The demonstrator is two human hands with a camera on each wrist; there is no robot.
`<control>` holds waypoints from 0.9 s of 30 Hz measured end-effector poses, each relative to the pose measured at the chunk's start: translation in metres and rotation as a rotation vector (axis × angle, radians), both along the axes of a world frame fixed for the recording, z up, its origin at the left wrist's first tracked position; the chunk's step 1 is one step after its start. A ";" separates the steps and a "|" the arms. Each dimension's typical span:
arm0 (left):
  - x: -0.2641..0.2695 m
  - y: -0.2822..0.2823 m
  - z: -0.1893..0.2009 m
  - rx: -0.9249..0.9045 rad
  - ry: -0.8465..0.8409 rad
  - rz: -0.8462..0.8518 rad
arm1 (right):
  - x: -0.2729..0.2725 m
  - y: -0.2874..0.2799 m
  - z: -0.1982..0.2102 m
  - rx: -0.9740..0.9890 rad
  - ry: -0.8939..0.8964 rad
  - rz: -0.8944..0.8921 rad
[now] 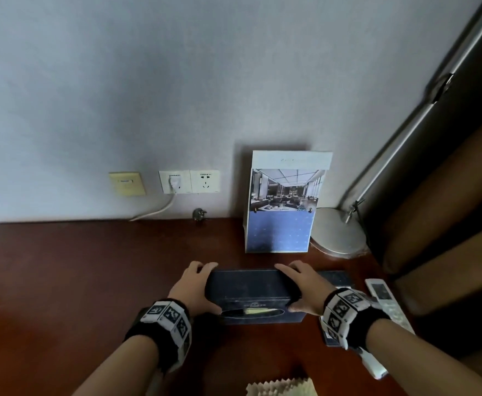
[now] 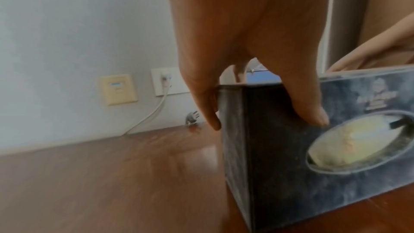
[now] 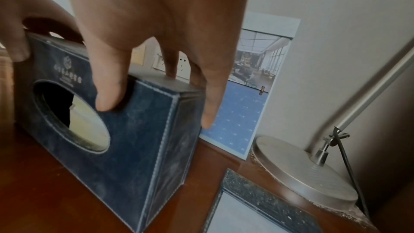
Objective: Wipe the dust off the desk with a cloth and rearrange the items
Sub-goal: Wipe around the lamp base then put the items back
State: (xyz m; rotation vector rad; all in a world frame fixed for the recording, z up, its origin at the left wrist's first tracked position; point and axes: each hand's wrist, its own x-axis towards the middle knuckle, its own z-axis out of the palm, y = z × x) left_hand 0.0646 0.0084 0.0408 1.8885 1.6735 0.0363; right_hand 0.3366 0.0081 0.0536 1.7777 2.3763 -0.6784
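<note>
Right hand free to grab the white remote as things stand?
Probably not yet: the right hand grips the tissue box together with the left hand. The remote lies unobstructed just beside its wrist.

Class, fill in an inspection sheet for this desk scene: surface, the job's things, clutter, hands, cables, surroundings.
Surface: reddish-brown wooden desk, dust specks around the lamp base.
Job's things: blue tissue box tipped on its side; pale cloth at the near edge.
Clutter: calendar leaning on the wall, white remote, dark pad.
Hands: left hand and right hand grip the box's ends.
Cables: white cord plugged into a wall socket.
Surroundings: grey wall, brown curtain.
</note>
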 end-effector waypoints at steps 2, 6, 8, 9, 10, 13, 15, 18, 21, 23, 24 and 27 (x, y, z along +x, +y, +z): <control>-0.012 -0.007 -0.006 -0.014 -0.101 0.093 | 0.011 -0.001 -0.001 -0.027 0.065 -0.010; -0.025 -0.014 -0.014 0.006 -0.239 0.158 | 0.026 0.002 0.002 -0.105 0.179 -0.098; -0.025 -0.013 -0.011 -0.005 -0.303 0.170 | 0.028 0.007 0.003 -0.128 0.223 -0.127; -0.024 -0.010 -0.009 -0.012 -0.321 0.165 | 0.027 0.010 0.003 -0.140 0.241 -0.138; -0.025 -0.005 -0.006 -0.032 -0.342 0.153 | 0.028 0.014 0.001 -0.159 0.266 -0.161; -0.028 0.007 -0.009 -0.097 -0.470 0.138 | 0.036 0.023 -0.004 -0.232 0.433 -0.279; -0.025 0.012 -0.005 -0.104 -0.499 0.104 | 0.041 0.028 -0.003 -0.244 0.542 -0.328; -0.017 0.017 -0.006 -0.128 -0.506 0.072 | 0.043 0.033 -0.008 -0.220 0.703 -0.421; -0.010 0.022 -0.016 -0.081 -0.470 0.144 | 0.040 0.035 -0.017 -0.191 0.803 -0.520; -0.004 0.024 -0.020 -0.046 -0.453 0.227 | 0.033 0.035 -0.021 -0.133 0.818 -0.553; 0.000 0.024 -0.020 -0.030 -0.437 0.266 | 0.030 0.036 -0.022 -0.080 0.817 -0.558; 0.013 0.019 -0.021 0.041 -0.456 0.281 | 0.018 0.031 -0.027 0.010 0.797 -0.561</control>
